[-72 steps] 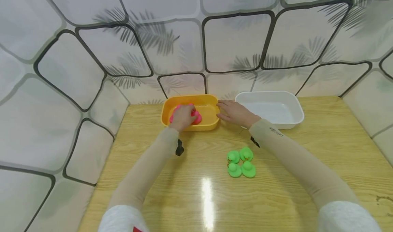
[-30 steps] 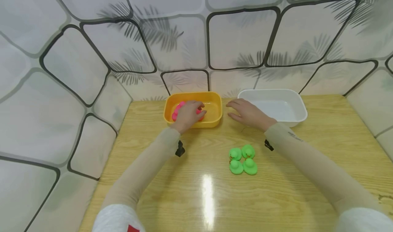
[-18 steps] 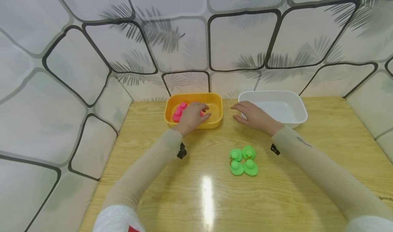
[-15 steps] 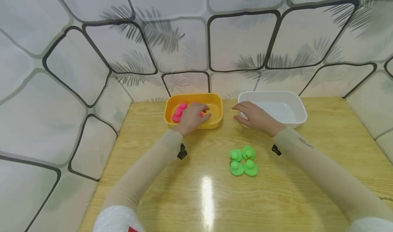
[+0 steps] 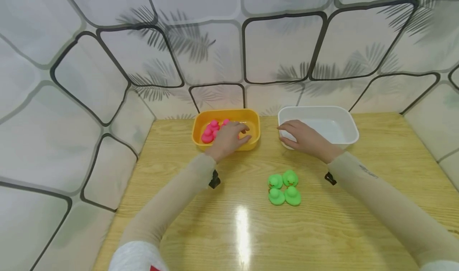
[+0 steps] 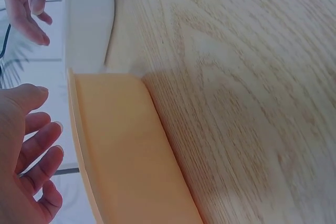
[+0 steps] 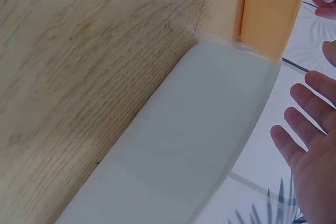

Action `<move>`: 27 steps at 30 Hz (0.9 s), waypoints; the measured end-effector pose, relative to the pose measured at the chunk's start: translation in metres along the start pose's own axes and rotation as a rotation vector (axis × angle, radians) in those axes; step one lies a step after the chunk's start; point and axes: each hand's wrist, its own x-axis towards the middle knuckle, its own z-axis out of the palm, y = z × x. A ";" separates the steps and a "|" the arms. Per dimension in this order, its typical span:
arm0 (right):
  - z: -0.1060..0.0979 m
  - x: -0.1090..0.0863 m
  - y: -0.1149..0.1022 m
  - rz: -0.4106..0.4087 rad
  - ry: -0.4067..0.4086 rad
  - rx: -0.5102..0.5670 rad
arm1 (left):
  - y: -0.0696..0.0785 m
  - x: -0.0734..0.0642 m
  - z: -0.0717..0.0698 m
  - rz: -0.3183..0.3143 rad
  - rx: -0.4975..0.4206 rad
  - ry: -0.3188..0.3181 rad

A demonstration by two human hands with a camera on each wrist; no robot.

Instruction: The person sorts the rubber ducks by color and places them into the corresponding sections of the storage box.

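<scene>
My left hand (image 5: 228, 139) hovers over the orange-yellow basin (image 5: 254, 120), its fingers relaxed and nothing between them. Pink rubber ducks (image 5: 207, 136) lie in the left part of that basin, some hidden under the hand. In the left wrist view, the loosely bent fingers (image 6: 41, 148) stand above the basin's rim, holding nothing. My right hand (image 5: 306, 138) is over the left end of the white basin (image 5: 344, 121). The right wrist view shows its fingers (image 7: 310, 114) spread and bare, above the white rim.
Several green rubber ducks (image 5: 276, 196) sit grouped on the wooden table (image 5: 201, 231) in front of the basins. Behind the basins rises a patterned cloth wall (image 5: 279, 48), with another side on the left (image 5: 82, 143).
The left hand has shifted right and lifted off the pink ducks, uncovering more of them. The right hand has moved from the orange-yellow basin's right end to over the white basin.
</scene>
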 end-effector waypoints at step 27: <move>-0.011 -0.060 -0.005 0.068 0.005 0.011 | 0.025 0.026 0.017 0.116 -0.008 -0.085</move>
